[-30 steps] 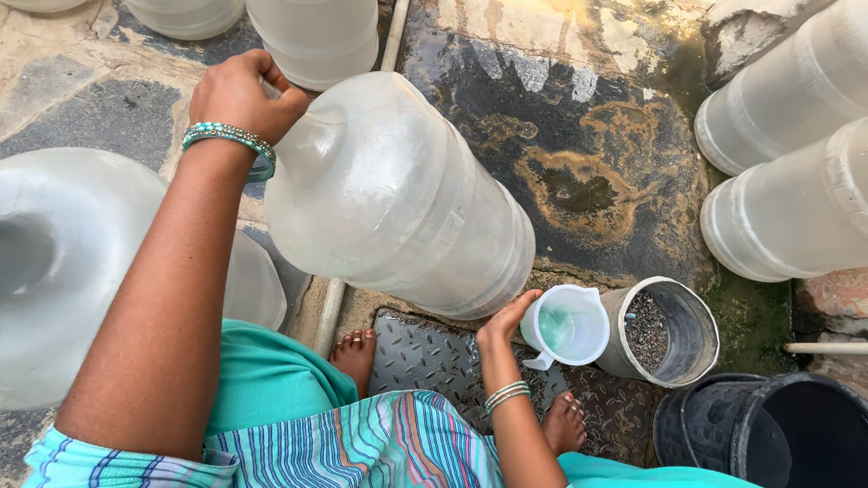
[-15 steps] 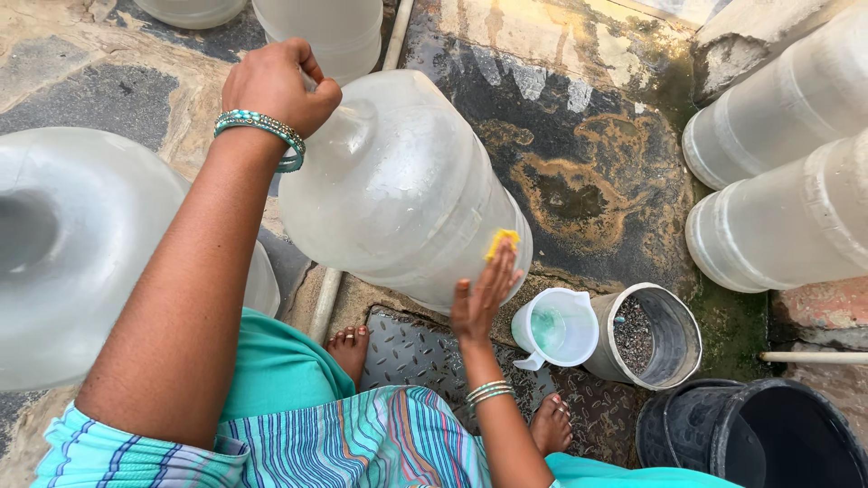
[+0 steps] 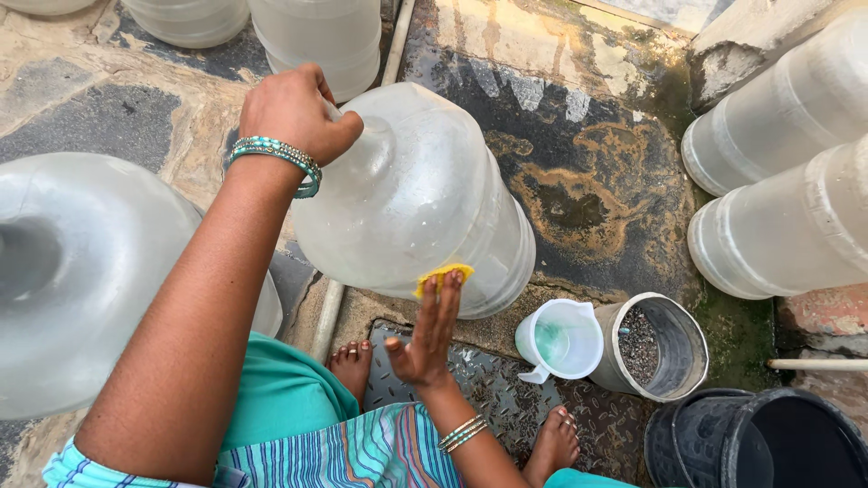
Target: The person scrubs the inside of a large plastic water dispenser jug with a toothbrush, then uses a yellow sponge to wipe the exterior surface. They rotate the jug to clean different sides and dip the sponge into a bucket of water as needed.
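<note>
A large clear plastic water jug (image 3: 425,199) lies tilted in front of me. My left hand (image 3: 294,113), with a teal bangle at the wrist, grips the jug's neck at the upper left. My right hand (image 3: 432,330) has its fingers straight and presses a small yellow scrub pad (image 3: 441,275) against the jug's lower side. My bare feet rest below on a metal tread plate (image 3: 493,393).
A white plastic mug (image 3: 562,342) and a grey pot of dark grit (image 3: 653,348) stand right of my right hand. A black bucket (image 3: 768,443) sits at the lower right. More clear jugs lie at left (image 3: 81,271), right (image 3: 787,226) and top (image 3: 316,36). A pipe (image 3: 330,312) runs along the stone floor.
My right hand left the white mug, took up the yellow pad and moved left and up along the jug's side. The left hand kept its grip on the neck.
</note>
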A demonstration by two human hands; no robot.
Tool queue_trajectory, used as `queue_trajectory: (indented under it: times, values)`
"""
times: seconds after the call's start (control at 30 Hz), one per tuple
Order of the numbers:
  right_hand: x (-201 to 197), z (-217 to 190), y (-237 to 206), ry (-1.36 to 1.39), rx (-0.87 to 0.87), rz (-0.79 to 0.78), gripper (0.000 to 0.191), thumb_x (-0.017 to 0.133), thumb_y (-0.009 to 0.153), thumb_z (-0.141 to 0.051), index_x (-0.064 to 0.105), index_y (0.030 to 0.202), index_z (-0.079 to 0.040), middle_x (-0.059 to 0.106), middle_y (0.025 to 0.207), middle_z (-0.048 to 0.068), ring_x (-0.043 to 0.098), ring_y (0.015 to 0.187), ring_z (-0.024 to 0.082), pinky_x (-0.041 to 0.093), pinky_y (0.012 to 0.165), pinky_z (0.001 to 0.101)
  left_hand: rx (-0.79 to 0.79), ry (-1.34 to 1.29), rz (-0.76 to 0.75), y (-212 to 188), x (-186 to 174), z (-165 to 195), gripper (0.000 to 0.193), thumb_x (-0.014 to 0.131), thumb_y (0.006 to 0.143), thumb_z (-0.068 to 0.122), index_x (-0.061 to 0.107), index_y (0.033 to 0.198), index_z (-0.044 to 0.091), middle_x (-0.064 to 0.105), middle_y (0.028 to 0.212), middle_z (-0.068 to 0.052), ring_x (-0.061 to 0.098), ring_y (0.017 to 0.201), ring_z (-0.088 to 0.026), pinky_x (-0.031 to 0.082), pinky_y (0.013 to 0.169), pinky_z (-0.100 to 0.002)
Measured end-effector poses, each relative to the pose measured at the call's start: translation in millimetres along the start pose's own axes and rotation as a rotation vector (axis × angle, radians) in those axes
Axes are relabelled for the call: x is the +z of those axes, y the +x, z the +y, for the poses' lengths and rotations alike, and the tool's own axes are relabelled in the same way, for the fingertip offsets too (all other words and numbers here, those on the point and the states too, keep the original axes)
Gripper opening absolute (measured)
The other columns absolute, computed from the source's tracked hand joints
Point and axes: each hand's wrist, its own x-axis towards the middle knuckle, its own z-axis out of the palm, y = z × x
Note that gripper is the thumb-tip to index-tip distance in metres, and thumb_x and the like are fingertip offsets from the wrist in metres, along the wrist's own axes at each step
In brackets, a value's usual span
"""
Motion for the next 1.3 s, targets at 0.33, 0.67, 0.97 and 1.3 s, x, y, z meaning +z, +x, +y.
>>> queue_trajectory:
  times: [0.33, 0.67, 0.97, 1.3]
  values:
    - [-56, 81, 188, 0.780, 0.566, -0.389, 0.111, -0.001, 0.084, -0.079, 0.032, 0.161, -0.007, 0.034, 0.165, 0.014, 0.028, 0.154, 0.031, 0.018, 0.125, 0.0456, 0.041, -0.026, -0.101, -10, -15, 15, 0.031, 0.078, 0.071, 0.034, 0.072, 0.089, 0.010, 0.071, 0.086, -0.016, 0.069, 0.084, -0.035, 0.055, 0.077, -0.047]
    - [-10, -28, 3, -0.088, -0.172, -0.120, 0.089, 0.019, 0.105, -0.075, 0.014, 0.164, -0.009, 0.009, 0.171, 0.018, 0.006, 0.160, 0.038, 0.005, 0.133, 0.0572, 0.105, -0.032, -0.030, -10, -12, 21, 0.030, 0.077, 0.075, 0.033, 0.070, 0.089, 0.008, 0.071, 0.094, -0.017, 0.068, 0.088, -0.037, 0.054, 0.079, -0.048]
    - [-97, 43, 221, 0.490, 0.497, -0.419, 0.102, 0.006, 0.089, -0.080, 0.049, 0.150, -0.011, 0.044, 0.159, 0.017, 0.039, 0.149, 0.036, 0.025, 0.122, 0.0462, 0.340, -0.165, -0.062, -36, -20, 56, 0.019, 0.072, 0.078, 0.030, 0.067, 0.084, 0.012, 0.069, 0.090, -0.011, 0.067, 0.089, -0.035, 0.052, 0.078, -0.048]
    - [-104, -66, 111, -0.515, -0.282, -0.334, 0.089, 0.029, 0.098, -0.067, 0.026, 0.157, 0.000, 0.022, 0.162, 0.027, 0.018, 0.149, 0.045, 0.020, 0.118, 0.0576, 0.175, -0.163, 0.030, -35, -10, 62, 0.011, 0.066, 0.082, 0.023, 0.068, 0.082, 0.012, 0.069, 0.090, -0.011, 0.068, 0.087, -0.035, 0.054, 0.076, -0.048]
